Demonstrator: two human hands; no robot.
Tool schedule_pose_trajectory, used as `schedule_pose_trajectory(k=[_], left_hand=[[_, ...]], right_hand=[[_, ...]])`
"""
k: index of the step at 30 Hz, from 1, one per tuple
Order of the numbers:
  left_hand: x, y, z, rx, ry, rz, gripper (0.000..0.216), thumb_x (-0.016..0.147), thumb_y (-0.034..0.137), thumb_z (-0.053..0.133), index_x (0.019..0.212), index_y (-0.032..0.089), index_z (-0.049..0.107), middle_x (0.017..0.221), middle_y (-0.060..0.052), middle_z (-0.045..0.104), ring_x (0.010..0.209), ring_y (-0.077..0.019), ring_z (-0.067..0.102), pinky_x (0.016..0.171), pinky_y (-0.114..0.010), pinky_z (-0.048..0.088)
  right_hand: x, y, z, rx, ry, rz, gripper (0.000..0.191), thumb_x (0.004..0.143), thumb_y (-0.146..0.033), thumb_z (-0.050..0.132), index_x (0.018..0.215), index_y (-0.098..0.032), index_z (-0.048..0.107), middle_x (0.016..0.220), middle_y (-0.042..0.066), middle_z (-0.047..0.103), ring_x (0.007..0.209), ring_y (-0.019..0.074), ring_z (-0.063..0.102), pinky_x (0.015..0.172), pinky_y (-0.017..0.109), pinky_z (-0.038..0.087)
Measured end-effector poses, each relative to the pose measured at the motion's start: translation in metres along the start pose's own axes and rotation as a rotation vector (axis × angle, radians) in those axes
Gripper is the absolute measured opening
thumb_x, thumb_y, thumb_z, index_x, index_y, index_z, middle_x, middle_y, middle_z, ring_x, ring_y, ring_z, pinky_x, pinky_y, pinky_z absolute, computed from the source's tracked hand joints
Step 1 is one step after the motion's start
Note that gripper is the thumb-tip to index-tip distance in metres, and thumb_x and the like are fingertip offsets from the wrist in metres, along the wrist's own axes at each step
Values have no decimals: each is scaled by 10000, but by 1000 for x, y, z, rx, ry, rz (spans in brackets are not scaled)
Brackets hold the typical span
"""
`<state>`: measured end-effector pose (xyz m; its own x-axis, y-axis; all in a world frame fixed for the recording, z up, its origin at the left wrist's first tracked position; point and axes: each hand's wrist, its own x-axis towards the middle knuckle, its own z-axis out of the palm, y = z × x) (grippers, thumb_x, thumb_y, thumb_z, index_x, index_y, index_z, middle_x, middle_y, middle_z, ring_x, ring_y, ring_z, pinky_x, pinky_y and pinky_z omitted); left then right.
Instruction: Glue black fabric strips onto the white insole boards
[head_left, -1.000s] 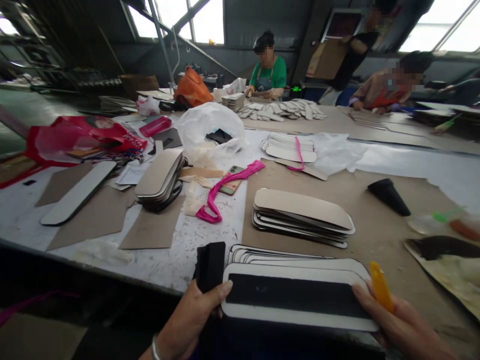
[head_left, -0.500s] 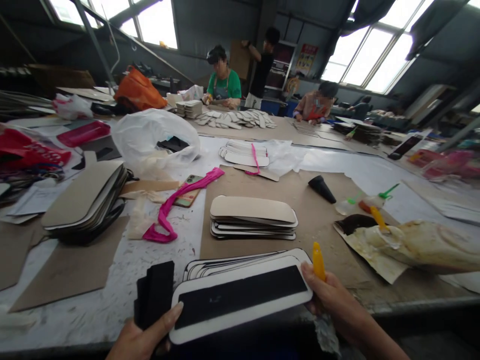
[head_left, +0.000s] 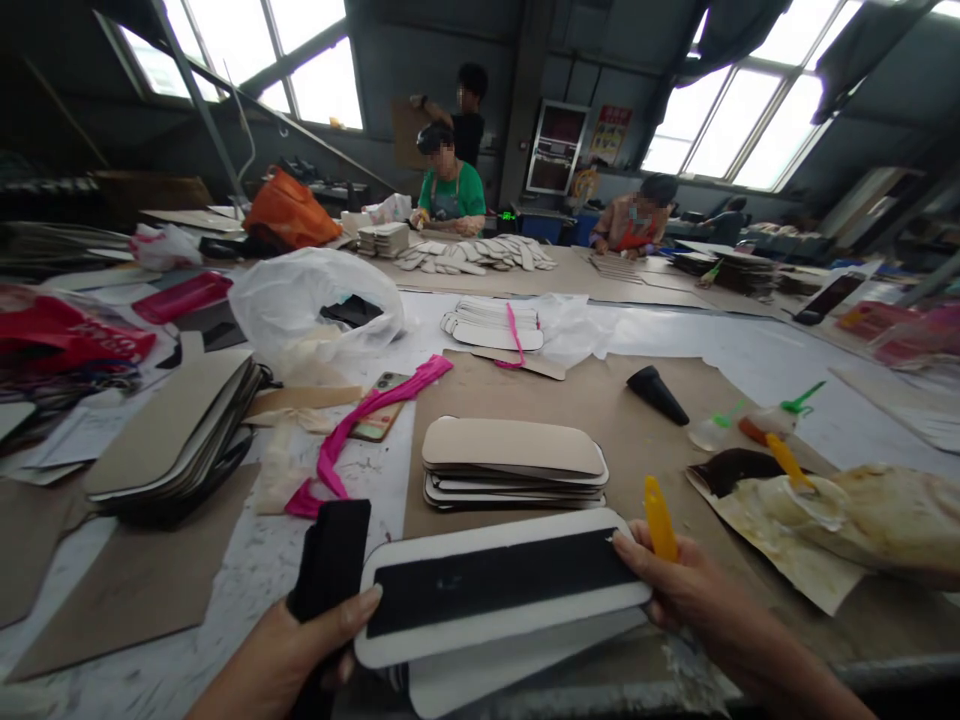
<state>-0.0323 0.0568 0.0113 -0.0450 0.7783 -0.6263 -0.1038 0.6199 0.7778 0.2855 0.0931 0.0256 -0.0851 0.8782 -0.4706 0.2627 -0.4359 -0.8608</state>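
Note:
My left hand (head_left: 304, 640) grips the left end of a white rounded panel (head_left: 517, 628), its thumb on top. A black strip (head_left: 487, 582) lies along the panel's middle. Several black strips (head_left: 336, 550) are also held in the left hand, standing up beside the panel. My right hand (head_left: 694, 590) pinches the panel's right end and keeps a yellow-handled tool (head_left: 660, 518) in the same hand; the tool's working end is hidden. Under the held panel another white panel (head_left: 525, 665) shows, tilted. Just beyond lies a stack of beige rounded panels (head_left: 517, 448).
At left stands another panel stack (head_left: 172, 430), near a pink strip (head_left: 341, 455) and a phone (head_left: 381, 405). A plastic bag (head_left: 300, 290) lies behind. To the right are a black cone (head_left: 658, 395), squeeze bottles (head_left: 769, 422) and a glue-smeared container (head_left: 885, 510). Co-workers sit across the table.
The fanned white panels that showed behind the held panel are now out of sight there, and a white panel shows below it. The view has shifted; a person in the back stands farther left.

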Motion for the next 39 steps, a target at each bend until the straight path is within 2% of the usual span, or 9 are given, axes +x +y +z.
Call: schedule_pose_trajectory(k=[3,6,9,13,16,20,25,31,39], left_hand=[[14,47,6,84,-33,104,407,591,491,712,528,147,503,482,32,480,452,-69,396,433,-173,310],[41,89,18,236,5,266,364,595,458,689,596,149,498,490,29,497,457,-81,429,447,-190,340],[79,112,30,418,-1,357,291,617,387,641,571,160,465,422,45,458,402,-82,406,409,-199,303],[127,109,36,576,-16,307,241,590,302,641,504,156,469,376,30,461,335,-88,382,359,-211,264],[147,100,34,667,-29,255,250,594,292,644,470,158,472,350,32,450,300,-85,357,335,-212,239],[153,99,32,720,-35,265,241,592,260,658,459,161,482,331,45,439,293,-73,340,331,-203,218],[147,99,28,645,-32,274,296,573,357,685,495,176,465,338,50,430,298,-75,329,326,-207,209],[136,96,24,431,-92,280,449,514,544,689,558,169,446,413,64,424,343,-48,321,354,-181,211],[123,94,31,378,-39,247,475,534,550,691,535,148,437,423,52,447,380,-36,353,391,-158,239]], right_hand=[[22,-25,-15,-112,59,-57,416,745,-588,520,709,-191,402,567,-77,349,439,42,333,401,156,243],[49,-47,-29,-377,143,-111,387,785,-583,401,706,-204,390,510,-71,377,422,69,375,400,178,277],[80,-55,-39,-597,186,-89,347,810,-501,372,630,-206,396,433,-44,427,388,91,407,408,204,310],[114,-42,-43,-815,204,-27,324,811,-411,418,575,-194,468,448,6,522,387,123,476,436,235,335],[126,-29,-43,-968,207,-28,336,822,-432,408,630,-195,547,561,47,605,545,188,583,529,265,368],[128,-22,-44,-1119,214,-42,353,823,-480,388,791,-218,622,797,99,669,790,284,616,637,327,385],[118,-30,-44,-1206,257,-61,400,832,-515,362,841,-219,631,829,135,670,814,340,610,634,372,383],[102,-41,-46,-1142,286,-151,397,901,-392,303,766,-173,607,685,95,643,668,216,606,566,276,357],[74,-41,-58,-954,414,-171,369,911,-358,352,667,-169,554,554,-9,556,506,120,529,515,236,373]])
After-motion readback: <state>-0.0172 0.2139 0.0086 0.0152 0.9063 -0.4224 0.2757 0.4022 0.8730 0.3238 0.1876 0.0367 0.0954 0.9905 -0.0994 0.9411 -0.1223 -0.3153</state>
